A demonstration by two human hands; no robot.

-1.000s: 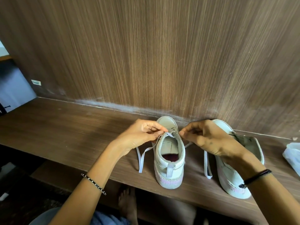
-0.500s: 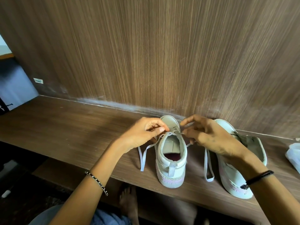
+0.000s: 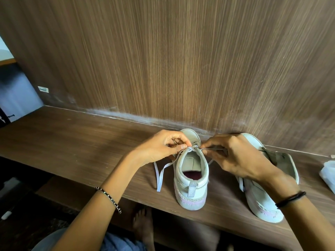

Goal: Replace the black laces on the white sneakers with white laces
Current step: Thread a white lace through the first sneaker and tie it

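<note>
Two white sneakers stand on a wooden shelf, heels toward me. The left sneaker (image 3: 190, 182) carries a white lace (image 3: 160, 173) crossed at its top eyelets, one loose end trailing down on the shelf to its left. My left hand (image 3: 163, 147) pinches the lace at the sneaker's left top edge. My right hand (image 3: 237, 158) pinches the other strand at the right top edge, pulled taut. The right sneaker (image 3: 262, 200) sits partly under my right wrist, with a dark lace bit near its tongue.
The wooden shelf (image 3: 81, 145) runs left to right against a wood-grain wall (image 3: 181, 60). A white plastic wrapper (image 3: 329, 174) lies at the right edge. Below the shelf's front edge a bare foot (image 3: 143, 225) shows.
Both hands have closed in on the top of the left sneaker. My right hand now pinches the lace strand and pulls it taut; the crossing sits tighter at the tongue.
</note>
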